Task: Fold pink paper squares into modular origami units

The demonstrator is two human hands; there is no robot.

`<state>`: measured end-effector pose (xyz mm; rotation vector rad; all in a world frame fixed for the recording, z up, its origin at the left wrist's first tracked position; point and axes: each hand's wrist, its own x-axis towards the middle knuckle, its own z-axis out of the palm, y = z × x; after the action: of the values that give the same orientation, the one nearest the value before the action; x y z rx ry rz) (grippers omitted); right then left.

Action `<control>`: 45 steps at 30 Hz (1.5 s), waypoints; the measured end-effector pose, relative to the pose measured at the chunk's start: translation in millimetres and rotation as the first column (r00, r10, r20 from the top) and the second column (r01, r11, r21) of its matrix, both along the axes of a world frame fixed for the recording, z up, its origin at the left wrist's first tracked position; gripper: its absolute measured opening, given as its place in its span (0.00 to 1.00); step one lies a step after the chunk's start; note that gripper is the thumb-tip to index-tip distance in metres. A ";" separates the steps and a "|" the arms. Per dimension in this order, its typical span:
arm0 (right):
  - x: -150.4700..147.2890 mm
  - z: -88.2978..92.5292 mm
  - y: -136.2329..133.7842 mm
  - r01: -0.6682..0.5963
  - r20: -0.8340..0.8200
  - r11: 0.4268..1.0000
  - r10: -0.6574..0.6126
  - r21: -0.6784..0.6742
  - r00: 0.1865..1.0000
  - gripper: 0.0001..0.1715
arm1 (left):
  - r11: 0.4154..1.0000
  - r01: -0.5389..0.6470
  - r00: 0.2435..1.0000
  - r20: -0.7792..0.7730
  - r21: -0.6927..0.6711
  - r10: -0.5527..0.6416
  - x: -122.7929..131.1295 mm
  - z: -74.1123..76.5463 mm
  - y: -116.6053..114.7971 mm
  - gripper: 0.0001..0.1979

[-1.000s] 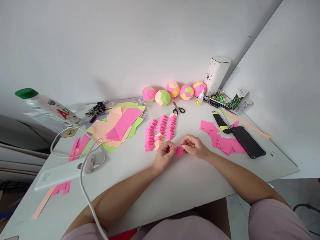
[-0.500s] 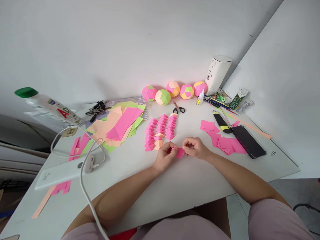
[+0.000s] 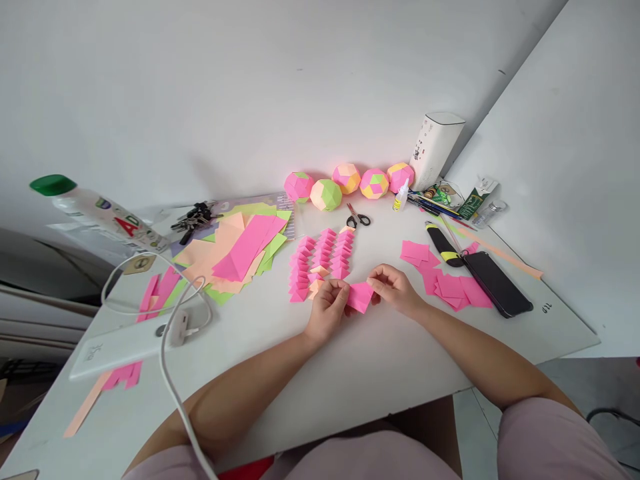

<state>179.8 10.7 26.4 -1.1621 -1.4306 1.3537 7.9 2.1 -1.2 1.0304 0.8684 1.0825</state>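
A pink paper piece (image 3: 359,298) is stretched between my two hands, just above the table. My left hand (image 3: 329,308) pinches its left side between thumb and fingers. At the opposite side, my right hand (image 3: 393,289) grips the upper right corner. Behind my left hand stand rows of folded pink paper units (image 3: 323,252), with a few peach ones among them. To the right of my right hand lies a scatter of flat pink paper squares (image 3: 450,287).
Scissors (image 3: 358,217), a small glue bottle (image 3: 401,197) and several paper balls (image 3: 326,195) sit at the back. Coloured sheets (image 3: 240,247) and a white power bank (image 3: 120,347) with a cable are left. A phone (image 3: 497,283) and a cutter knife (image 3: 443,245) lie right.
The pink paper piece has been opened out and now shows a larger face. My right hand has shifted slightly up and my left hand has turned a little.
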 end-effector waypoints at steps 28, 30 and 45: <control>2.0 -9.6 4.0 -0.097 -0.059 0.984 0.107 0.151 0.992 0.12 | 0.993 0.011 0.990 -0.138 0.114 0.004 -5.1 -1.4 2.9 0.14; 1.1 -8.2 3.5 -0.085 -0.078 0.986 0.097 0.141 0.992 0.11 | 0.998 0.031 0.996 -0.085 0.054 -0.026 -4.0 -1.4 2.0 0.13; 1.2 -9.0 2.1 -0.051 -0.042 0.999 0.051 0.015 0.998 0.14 | 0.991 0.063 0.990 0.121 0.118 -0.078 -0.6 -9.1 1.5 0.13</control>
<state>180.9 12.8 17.4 -1.0881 -1.4457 1.3935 7.2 3.6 -10.4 1.0675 0.6708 1.1343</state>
